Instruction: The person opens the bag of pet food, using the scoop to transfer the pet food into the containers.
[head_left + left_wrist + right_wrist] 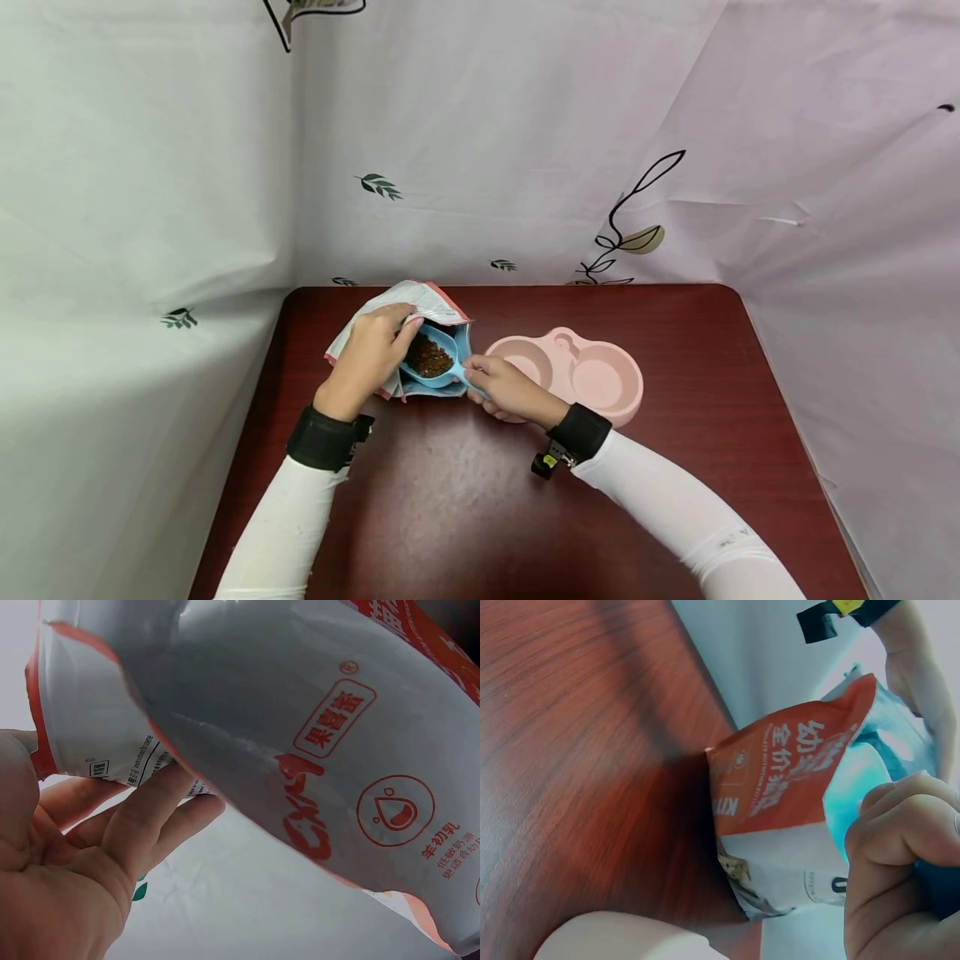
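Pink dish [566, 358] partly hidden behind R hand [506, 387] in head view, cut off in R wrist view; scoop [454, 373] handle mostly covered by fingers. L hand [375, 346] pinches bag [420, 300] rim, R hand grips scoop handle; scoop (brown kibble [429, 358] in it) sits betw. hands at bag mouth, nr worktop's [450, 500] back-left corner. 1 bag, 1 scoop, 1 dish.

Dark red, wood-grained counter [435, 517]
A printed, open-mouthed bag [780, 772] and, just beside it, a pink double bowl [561, 367] are carried on its far half.
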Tool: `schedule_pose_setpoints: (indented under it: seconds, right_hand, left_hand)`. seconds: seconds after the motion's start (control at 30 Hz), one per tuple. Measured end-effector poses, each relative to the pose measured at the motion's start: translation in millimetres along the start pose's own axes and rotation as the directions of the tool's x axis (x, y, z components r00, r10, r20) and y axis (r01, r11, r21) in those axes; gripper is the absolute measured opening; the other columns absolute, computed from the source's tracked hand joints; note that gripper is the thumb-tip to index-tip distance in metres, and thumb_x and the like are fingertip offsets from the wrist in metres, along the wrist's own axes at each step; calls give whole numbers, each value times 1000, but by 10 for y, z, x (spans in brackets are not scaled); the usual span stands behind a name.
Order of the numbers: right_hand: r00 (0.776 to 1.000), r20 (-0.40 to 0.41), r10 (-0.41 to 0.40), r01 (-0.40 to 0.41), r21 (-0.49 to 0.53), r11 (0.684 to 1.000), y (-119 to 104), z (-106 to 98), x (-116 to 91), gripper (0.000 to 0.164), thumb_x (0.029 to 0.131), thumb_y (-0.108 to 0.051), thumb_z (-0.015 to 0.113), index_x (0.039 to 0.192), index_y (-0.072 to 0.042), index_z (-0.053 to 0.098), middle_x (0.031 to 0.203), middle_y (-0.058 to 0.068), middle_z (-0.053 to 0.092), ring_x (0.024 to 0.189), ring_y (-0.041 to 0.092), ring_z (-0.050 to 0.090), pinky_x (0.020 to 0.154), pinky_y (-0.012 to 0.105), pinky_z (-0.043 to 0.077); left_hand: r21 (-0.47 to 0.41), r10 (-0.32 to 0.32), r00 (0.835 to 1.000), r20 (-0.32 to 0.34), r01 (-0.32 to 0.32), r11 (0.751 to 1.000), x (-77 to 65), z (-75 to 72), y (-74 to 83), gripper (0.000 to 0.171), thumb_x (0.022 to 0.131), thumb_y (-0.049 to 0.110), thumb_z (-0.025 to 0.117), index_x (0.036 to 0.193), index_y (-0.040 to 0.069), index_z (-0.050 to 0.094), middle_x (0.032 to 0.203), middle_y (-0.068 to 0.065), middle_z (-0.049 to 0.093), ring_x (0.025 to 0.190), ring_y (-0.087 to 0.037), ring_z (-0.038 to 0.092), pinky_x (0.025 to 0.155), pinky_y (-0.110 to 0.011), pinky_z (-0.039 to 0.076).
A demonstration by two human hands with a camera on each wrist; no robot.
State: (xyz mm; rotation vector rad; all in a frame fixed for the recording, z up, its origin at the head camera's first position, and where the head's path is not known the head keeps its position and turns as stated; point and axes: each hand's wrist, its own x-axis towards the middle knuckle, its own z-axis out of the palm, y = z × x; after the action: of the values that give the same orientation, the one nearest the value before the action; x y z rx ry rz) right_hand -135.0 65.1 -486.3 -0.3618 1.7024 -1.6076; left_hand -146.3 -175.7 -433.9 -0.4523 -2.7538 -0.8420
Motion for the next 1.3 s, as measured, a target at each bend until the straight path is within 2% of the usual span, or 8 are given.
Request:
schedule_pose_setpoints:
  seconds: [0.1, 0.33, 0.47, 0.7, 0.83, 1.0, 1.13, 1.3]
  right_hand:
    - [1000, 5, 1, -1, -5, 1000, -26, -63, -88, 32, 113, -19, 36, 123, 7, 50, 70, 2, 46, 43, 6, 21, 40, 22, 21]
    - [999, 30, -24, 26, -71, 997, -91, -235, -307, 28, 113, -22, 38, 114, 0, 55, 70, 0, 46, 45, 6, 27, 40, 22, 23]
    - [998, 57, -15, 19, -67, 998, -115, -328, -451, 30, 113, -25, 38, 116, 0, 54, 71, 0, 45, 45, 6, 27, 40, 21, 22]
    - [999, 45, 23, -21, -36, 999, -167, -489, -765, 33, 113, -25, 38, 126, 1, 53, 76, 2, 46, 46, 6, 26, 41, 21, 20]
    - [998, 46, 33, -33, -10, 999, -153, -595, -893, 33, 114, -24, 37, 127, 3, 51, 77, 2, 46, 45, 5, 25, 40, 22, 19]
    - [996, 86, -21, 21, 7, 1000, -84, -776, -1017, 31, 114, -23, 36, 124, 3, 49, 75, 2, 47, 43, 5, 23, 37, 27, 16]
    - [989, 131, -73, 75, -13, 997, -37, -950, -1136, 29, 115, -22, 34, 119, 3, 47, 75, 3, 44, 43, 11, 18, 38, 31, 15]
    - [990, 131, -46, 57, -80, 995, -17, -1154, -1294, 29, 115, -25, 32, 121, 1, 44, 77, 2, 43, 44, 17, 16, 37, 30, 15]
  left_hand:
    - [8, -3, 1000, 2, 3, 1000, 7, -13, -11, 33, 104, 21, 64, 126, -2, 70, 126, -20, 71, 120, -35, 67, 101, -53, 54]
    - [20, -14, 1000, 17, 14, 1000, 28, -32, -26, 35, 104, 24, 63, 129, 0, 70, 129, -19, 71, 122, -35, 66, 103, -53, 53]
    - [25, -11, 1000, 15, 11, 1000, 38, -38, -34, 34, 105, 24, 62, 128, 0, 70, 128, -19, 71, 122, -35, 66, 103, -53, 53]
    - [10, -4, 1000, 3, 4, 1000, 45, -60, -48, 33, 104, 21, 63, 127, 0, 71, 127, -20, 71, 122, -36, 66, 102, -54, 53]
    - [4, -16, 1000, 5, 16, 1000, 41, -62, -61, 34, 104, 22, 63, 128, -1, 70, 128, -20, 71, 123, -36, 66, 102, -54, 52]
    - [1, -24, 1000, 1, 24, 1000, 45, -61, -60, 34, 104, 22, 64, 128, -1, 71, 127, -19, 71, 122, -35, 66, 101, -53, 53]
    - [-5, -29, 1000, 5, 30, 1000, 43, -68, -55, 34, 103, 23, 65, 127, 0, 71, 127, -18, 72, 122, -35, 67, 101, -52, 54]
    - [-12, -32, 999, 11, 32, 999, 41, -77, -63, 33, 103, 22, 65, 127, 0, 71, 127, -18, 72, 122, -34, 67, 101, -52, 54]
